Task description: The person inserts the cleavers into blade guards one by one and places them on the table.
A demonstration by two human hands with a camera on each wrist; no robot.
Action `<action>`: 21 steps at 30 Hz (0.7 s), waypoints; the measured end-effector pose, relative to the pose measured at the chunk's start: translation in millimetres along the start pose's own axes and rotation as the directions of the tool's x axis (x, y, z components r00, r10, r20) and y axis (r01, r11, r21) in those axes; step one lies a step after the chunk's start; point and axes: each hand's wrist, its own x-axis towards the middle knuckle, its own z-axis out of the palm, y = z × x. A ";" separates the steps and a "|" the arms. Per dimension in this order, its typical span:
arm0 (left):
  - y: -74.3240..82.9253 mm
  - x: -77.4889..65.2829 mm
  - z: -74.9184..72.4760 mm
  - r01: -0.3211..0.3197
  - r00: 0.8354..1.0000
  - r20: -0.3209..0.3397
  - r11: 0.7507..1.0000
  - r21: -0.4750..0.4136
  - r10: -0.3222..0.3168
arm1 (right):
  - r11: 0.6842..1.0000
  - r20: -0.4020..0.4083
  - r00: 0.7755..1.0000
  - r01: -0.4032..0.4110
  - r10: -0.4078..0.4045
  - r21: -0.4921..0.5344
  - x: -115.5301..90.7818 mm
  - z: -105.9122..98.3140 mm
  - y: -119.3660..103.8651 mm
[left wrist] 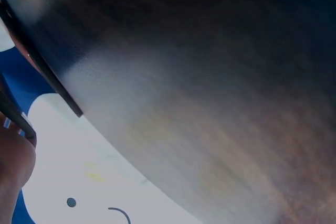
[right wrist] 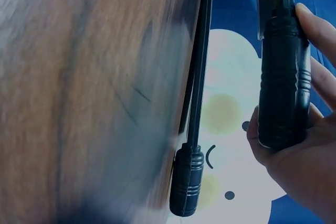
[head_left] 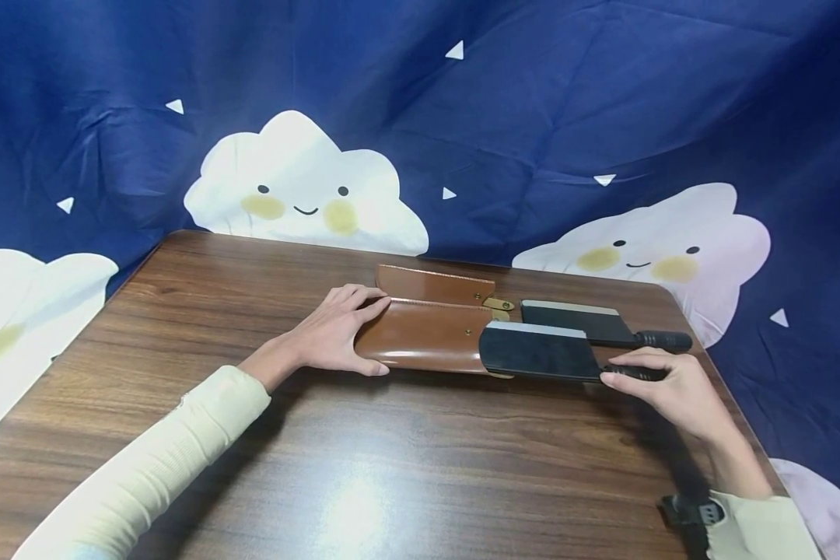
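Observation:
At the table's far side, my left hand (head_left: 332, 330) holds the left end of a brown leather sheath (head_left: 420, 336), thumb along the near edge and fingers at the far edge. My right hand (head_left: 679, 393) grips a cleaver by its black ribbed handle (right wrist: 286, 82). The cleaver's black blade (head_left: 537, 351), with a silvery edge facing away from me, points left, and its tip overlaps the sheath's right-hand mouth. In the left wrist view, only part of the left hand (left wrist: 16, 161) shows at the left border.
Behind lies a second, narrower brown sheath (head_left: 430, 283) with a tan snap strap (head_left: 500, 304). A second black cleaver (head_left: 577, 323) rests to its right, handle toward the table's right edge. A blue curtain (head_left: 497, 117) with cloud prints hangs behind the wooden table (head_left: 420, 451).

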 end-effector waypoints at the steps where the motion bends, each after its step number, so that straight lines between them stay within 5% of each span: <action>1: -0.2 -0.3 0.2 0.001 1.000 0.001 1.000 0.002 -0.001 | 1.000 0.000 1.000 0.003 -0.003 -0.015 0.4 0.2 -0.9; 21: 0.7 1.1 1.9 -0.006 1.000 -0.003 1.000 0.005 0.006 | 0.998 -0.002 1.000 0.027 -0.027 -0.059 4.7 7.0 -21.0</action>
